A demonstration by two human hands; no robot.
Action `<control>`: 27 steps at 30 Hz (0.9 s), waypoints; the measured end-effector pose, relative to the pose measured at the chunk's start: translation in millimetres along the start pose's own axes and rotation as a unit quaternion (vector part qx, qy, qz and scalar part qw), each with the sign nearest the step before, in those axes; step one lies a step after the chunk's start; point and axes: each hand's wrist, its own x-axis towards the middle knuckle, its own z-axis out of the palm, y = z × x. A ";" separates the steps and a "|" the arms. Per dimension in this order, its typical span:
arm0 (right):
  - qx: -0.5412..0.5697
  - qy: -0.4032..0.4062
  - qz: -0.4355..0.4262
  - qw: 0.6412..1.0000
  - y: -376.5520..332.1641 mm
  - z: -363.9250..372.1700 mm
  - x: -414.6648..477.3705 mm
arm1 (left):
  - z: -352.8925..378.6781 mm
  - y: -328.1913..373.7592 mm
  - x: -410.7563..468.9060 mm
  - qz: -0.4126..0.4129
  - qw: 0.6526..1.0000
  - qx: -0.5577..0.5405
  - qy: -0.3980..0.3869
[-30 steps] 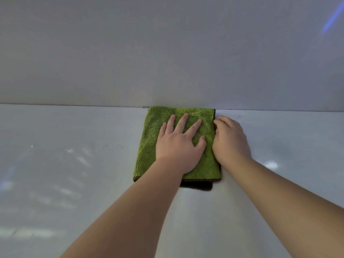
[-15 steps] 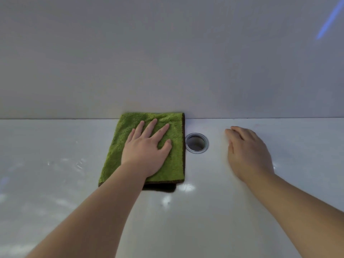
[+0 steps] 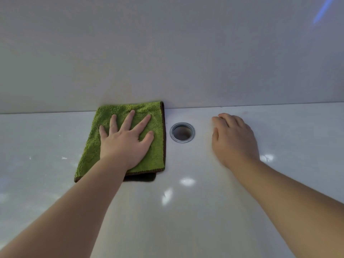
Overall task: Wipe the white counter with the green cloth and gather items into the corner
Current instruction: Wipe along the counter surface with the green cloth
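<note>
A folded green cloth (image 3: 89, 151) with a dark brown edge lies flat on the white counter (image 3: 186, 211), its far edge against the back wall. My left hand (image 3: 126, 140) presses down on the cloth with straight, spread fingers. My right hand (image 3: 234, 138) rests palm down on the bare counter to the right, fingers loosely bent, holding nothing. Between the hands a round metal-rimmed hole (image 3: 182, 132) sits in the counter, just right of the cloth.
A plain grey-white wall (image 3: 167, 53) rises straight from the counter's back edge. Bright light reflections dot the glossy surface. No loose items are in view.
My left hand slid the cloth leftward along the wall, uncovering the metal-rimmed hole. My right hand came off the cloth's edge and now rests apart on the counter.
</note>
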 end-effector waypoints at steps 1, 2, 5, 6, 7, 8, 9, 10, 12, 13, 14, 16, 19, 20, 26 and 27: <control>0.000 0.002 0.000 1.000 -0.2 -0.1 0.3 | 0.3 2.1 -1.8 0.000 1.000 0.002 -0.001; -0.003 0.001 -0.001 1.000 -0.7 -0.1 0.7 | 1.0 4.4 -4.7 -0.001 1.000 0.003 -0.002; -0.019 -0.013 -0.009 1.000 -1.8 -2.5 0.2 | 3.7 15.5 -21.2 0.000 1.000 0.004 -0.003; -0.022 -0.019 -0.014 0.999 -2.7 -3.8 -0.6 | 4.1 20.3 -28.6 -0.002 1.000 0.002 -0.005; -0.026 -0.026 -0.022 0.999 -3.7 -5.1 -2.3 | 5.0 25.3 -38.4 -0.004 1.000 -0.002 -0.008; -0.033 -0.034 -0.028 0.998 -4.2 -6.7 -3.6 | 5.8 30.8 -49.2 -0.005 1.000 -0.007 -0.008; -0.042 -0.045 -0.029 0.998 -4.7 -8.8 -3.0 | 6.7 36.5 -59.1 -0.003 1.000 -0.011 -0.005; -0.050 -0.064 -0.026 0.996 -6.1 -11.6 -3.3 | 7.4 40.8 -70.1 0.000 1.000 -0.014 -0.005; -0.064 -0.101 -0.026 0.992 -13.5 -17.1 -9.4 | 8.6 46.7 -92.2 0.005 1.000 -0.018 -0.001; -0.062 -0.112 -0.035 0.991 -20.0 -19.5 -16.8 | 8.9 48.8 -102.2 0.007 1.000 -0.019 0.000; -0.055 -0.120 -0.048 0.990 -27.7 -21.7 -27.6 | 8.3 51.2 -111.3 0.009 1.000 -0.022 0.000; -0.028 -0.126 -0.073 0.989 -43.6 -23.1 -56.2 | 8.7 54.3 -129.1 0.012 1.000 -0.029 -0.001; -0.003 -0.109 -0.074 0.991 -52.2 -24.8 -93.0 | 12.4 58.4 -156.8 0.020 0.999 -0.039 0.007; -0.004 -0.102 -0.071 0.992 -50.7 -26.3 -102.3 | 13.5 59.2 -166.5 0.023 0.999 -0.040 0.010; -0.003 -0.094 -0.066 0.993 -46.5 -33.6 -149.9 | 17.0 60.7 -214.5 0.028 0.998 -0.049 0.012; -0.003 -0.094 -0.067 0.993 -47.8 -34.3 -156.5 | 17.3 60.5 -221.6 0.027 0.998 -0.049 0.011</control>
